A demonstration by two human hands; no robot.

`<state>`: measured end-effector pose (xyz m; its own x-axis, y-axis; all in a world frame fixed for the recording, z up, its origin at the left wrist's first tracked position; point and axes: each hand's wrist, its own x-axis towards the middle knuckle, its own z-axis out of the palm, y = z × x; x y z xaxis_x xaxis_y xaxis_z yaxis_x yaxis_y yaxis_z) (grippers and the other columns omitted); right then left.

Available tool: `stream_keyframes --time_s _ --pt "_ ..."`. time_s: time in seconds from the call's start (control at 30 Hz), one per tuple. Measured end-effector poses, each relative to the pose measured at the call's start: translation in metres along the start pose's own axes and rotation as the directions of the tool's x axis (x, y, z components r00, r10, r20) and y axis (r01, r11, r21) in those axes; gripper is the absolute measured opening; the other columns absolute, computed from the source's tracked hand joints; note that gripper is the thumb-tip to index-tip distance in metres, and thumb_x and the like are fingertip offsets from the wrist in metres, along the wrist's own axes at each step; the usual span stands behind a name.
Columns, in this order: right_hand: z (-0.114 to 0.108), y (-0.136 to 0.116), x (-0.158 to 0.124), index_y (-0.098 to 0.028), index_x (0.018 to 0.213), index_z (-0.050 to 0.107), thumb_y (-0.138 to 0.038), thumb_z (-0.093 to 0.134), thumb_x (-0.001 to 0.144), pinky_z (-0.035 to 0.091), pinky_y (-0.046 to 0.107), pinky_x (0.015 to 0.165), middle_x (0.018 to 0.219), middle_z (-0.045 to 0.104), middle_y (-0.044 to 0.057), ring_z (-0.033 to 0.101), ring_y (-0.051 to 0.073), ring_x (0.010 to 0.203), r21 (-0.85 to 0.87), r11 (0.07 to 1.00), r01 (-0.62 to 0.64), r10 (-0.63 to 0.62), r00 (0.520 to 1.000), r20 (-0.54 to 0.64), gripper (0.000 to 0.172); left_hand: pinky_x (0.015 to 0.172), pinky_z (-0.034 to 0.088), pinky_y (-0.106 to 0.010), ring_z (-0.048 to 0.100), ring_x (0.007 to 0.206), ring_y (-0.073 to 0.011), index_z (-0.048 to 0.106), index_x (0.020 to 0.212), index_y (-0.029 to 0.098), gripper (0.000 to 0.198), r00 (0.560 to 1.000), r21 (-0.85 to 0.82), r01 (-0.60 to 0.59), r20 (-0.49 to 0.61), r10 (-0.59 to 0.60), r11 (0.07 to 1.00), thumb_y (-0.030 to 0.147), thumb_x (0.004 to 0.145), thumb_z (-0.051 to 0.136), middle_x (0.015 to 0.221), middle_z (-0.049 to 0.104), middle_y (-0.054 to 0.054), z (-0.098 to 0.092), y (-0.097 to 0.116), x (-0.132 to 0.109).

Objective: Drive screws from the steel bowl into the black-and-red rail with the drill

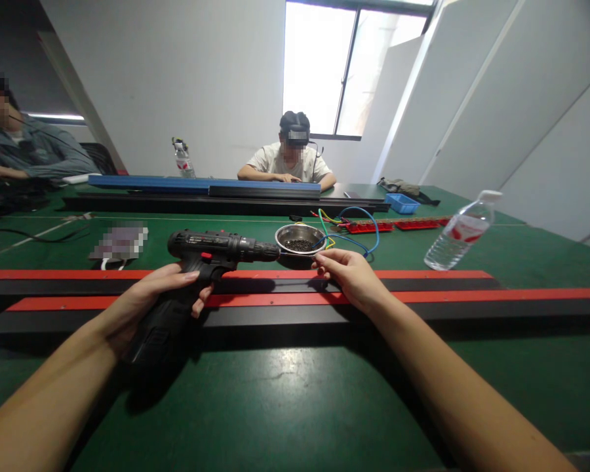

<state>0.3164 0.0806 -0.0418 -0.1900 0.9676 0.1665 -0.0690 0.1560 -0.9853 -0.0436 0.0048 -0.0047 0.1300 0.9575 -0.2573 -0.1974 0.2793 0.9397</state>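
My left hand [152, 295] grips the handle of a black cordless drill [211, 252], whose nose points right toward a small steel bowl [299, 238] of dark screws. My right hand [347, 272] sits just right of the drill's tip, fingers pinched together by the bowl's rim; what they hold is too small to see. Both hands hover over long black-and-red rails [447, 298] lying across the green table [285, 393].
A tilted water bottle [459, 233] stands at the right. Coloured wires [347, 229], red parts [398, 225] and a blue tray [402, 204] lie behind the bowl. Blue and black rails [201, 190] span the far side, where two people sit. Cables trail at left.
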Motion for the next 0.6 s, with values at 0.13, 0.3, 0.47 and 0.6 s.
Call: stream_keyframes --time_s 0.13,0.3,0.47,0.6 --pt "0.0003 -0.0009 -0.0005 -0.019 0.086 0.081 -0.050 0.090 0.078 0.046 0.029 0.066 0.082 0.072 0.005 0.058 0.013 0.068 -0.014 1.000 0.009 -0.009 1.000 -0.002 0.033 0.059 0.062 -0.026 0.070 0.064 -0.0165 0.066 0.103 0.015 0.034 1.000 -0.006 -0.003 -0.013 0.003 1.000 0.026 0.079 0.086 0.087 0.071 -0.008 0.0021 0.0008 -0.0022" --pt "0.0008 -0.0011 -0.0001 -0.018 0.086 0.080 -0.052 0.091 0.075 0.047 0.030 0.066 0.082 0.072 0.006 0.058 0.014 0.068 -0.009 1.000 0.003 -0.003 1.000 -0.008 0.037 0.060 0.062 -0.027 0.070 0.064 -0.0168 0.066 0.101 0.015 0.033 1.000 -0.019 -0.004 -0.004 0.004 1.000 0.026 0.078 0.087 0.086 0.071 -0.008 0.0029 0.0015 -0.0038" --pt "0.0019 -0.0023 -0.0005 -0.019 0.084 0.080 -0.051 0.092 0.074 0.046 0.030 0.065 0.082 0.072 0.006 0.058 0.014 0.069 0.003 1.000 -0.002 0.002 1.000 -0.011 0.035 0.059 0.062 -0.028 0.070 0.063 -0.0173 0.067 0.101 0.014 0.033 1.000 -0.019 -0.009 -0.008 0.009 1.000 0.024 0.077 0.087 0.085 0.071 -0.008 0.0032 0.0013 -0.0020" --pt "0.0030 -0.0034 -0.0011 -0.018 0.084 0.081 -0.049 0.091 0.074 0.045 0.030 0.066 0.082 0.072 0.006 0.057 0.013 0.068 -0.001 1.000 -0.002 0.002 1.000 -0.015 0.034 0.059 0.062 -0.027 0.069 0.064 -0.0169 0.067 0.101 0.015 0.029 1.000 -0.022 -0.010 -0.011 0.009 1.000 0.023 0.080 0.085 0.085 0.070 -0.008 0.0037 0.0012 -0.0019"
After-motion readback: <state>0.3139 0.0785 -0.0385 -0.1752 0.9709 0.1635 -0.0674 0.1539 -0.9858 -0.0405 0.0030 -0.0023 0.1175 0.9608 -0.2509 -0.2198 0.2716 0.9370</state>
